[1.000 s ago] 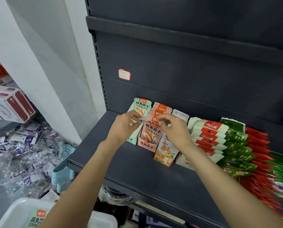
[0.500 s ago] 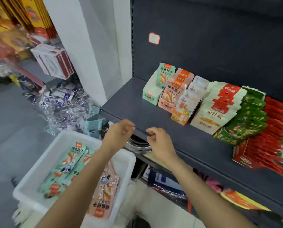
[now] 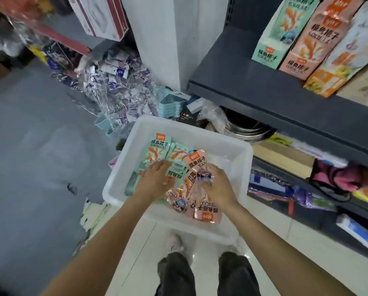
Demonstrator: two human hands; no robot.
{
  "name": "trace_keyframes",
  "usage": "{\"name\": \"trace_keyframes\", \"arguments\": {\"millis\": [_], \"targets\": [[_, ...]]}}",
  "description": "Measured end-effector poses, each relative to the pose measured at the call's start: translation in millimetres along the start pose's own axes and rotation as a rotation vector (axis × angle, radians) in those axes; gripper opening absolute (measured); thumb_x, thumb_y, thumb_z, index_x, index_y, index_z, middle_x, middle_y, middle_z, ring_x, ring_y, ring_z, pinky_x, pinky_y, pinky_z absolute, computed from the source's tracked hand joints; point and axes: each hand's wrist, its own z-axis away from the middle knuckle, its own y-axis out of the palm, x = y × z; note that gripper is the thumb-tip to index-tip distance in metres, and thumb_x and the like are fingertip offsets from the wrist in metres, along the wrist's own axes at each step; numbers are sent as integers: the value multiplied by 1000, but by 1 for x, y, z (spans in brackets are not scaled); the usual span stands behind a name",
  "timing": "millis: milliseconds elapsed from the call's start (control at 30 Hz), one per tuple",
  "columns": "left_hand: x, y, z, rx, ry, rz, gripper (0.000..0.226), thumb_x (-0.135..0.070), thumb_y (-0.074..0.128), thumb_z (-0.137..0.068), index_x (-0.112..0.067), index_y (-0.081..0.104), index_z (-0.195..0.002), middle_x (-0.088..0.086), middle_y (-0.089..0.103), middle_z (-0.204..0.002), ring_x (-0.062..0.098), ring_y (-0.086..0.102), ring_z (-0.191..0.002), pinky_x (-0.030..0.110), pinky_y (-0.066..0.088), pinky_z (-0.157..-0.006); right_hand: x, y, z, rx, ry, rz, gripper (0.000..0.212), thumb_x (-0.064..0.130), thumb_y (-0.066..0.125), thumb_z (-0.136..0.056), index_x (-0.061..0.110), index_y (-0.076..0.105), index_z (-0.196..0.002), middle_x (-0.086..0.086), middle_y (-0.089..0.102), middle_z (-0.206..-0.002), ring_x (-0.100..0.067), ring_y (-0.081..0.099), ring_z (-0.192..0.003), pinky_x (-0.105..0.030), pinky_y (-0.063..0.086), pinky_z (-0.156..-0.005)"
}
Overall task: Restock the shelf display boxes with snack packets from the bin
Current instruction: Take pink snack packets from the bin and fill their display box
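A white bin [image 3: 240, 159] stands on the floor below me, holding green snack packets [image 3: 158, 146] and pink snack packets [image 3: 206, 212]. My left hand [image 3: 155, 181] lies flat with spread fingers on the green packets. My right hand [image 3: 218, 185] is over the pink pile, and its fingertips pinch the edge of a pink packet [image 3: 197, 161]. Up on the dark shelf [image 3: 253, 88] at the top right stand a green display box [image 3: 268, 54], a pink display box [image 3: 300, 63] and an orange display box [image 3: 328, 80].
A heap of clear-wrapped goods [image 3: 114, 90] and stacked teal trays [image 3: 170, 103] lie on the grey floor behind the bin. A metal pot [image 3: 249, 129] and mixed goods fill the lower shelves at right. My legs and a shoe [image 3: 174, 242] are just behind the bin.
Both hands left the display boxes, passed the shelf edge and dropped into the bin. My view swung down from the shelf to the bin and floor.
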Motion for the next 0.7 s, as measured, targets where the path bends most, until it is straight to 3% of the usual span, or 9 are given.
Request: {"name": "trace_keyframes", "arguments": {"millis": [100, 200, 367, 567, 700], "targets": [[23, 7, -5, 93, 67, -122, 79, -56, 45, -90, -29, 1, -150, -4, -8, -158, 21, -9, -145, 43, -2, -115, -9, 28, 1, -20, 51, 66, 74, 23, 58, -92, 19, 14, -151, -3, 11, -158, -21, 10, -146, -37, 14, -118], [31, 18, -14, 111, 115, -177, 91, -65, 45, -85, -30, -9, -149, -3, -17, -157, 21, -18, -143, 41, -11, -110, -22, 39, 0, -2, 99, 212, 88, 35, 61, -89, 22, 0, -151, 0, -9, -159, -19, -8, -146, -37, 8, -118], [36, 31, -20, 115, 147, -237, 96, -71, 44, -80, -31, -10, -149, -2, -22, -156, 24, -21, -143, 44, -10, -113, -36, 42, -3, 88, 159, 391, 100, 33, 67, -85, 22, -8, -150, -3, -19, -158, -21, -11, -146, -37, 6, -120], [36, 36, -21, 70, 146, -256, 95, -71, 47, -80, -30, -3, -150, 1, -16, -157, 26, -17, -144, 44, -8, -115, -34, 42, -18, -74, 118, 359, 102, 29, 74, -80, 25, 1, -151, 0, -12, -159, -21, -4, -146, -35, 7, -119], [22, 32, -21, -55, 190, -108, 81, -57, 56, -82, -25, 21, -148, 0, 8, -158, 24, 2, -145, 43, 6, -116, -38, 48, -22, -125, 163, 283, 104, 31, 76, -77, 32, 2, -151, -2, -11, -159, -29, -1, -146, -41, 13, -117]]}}
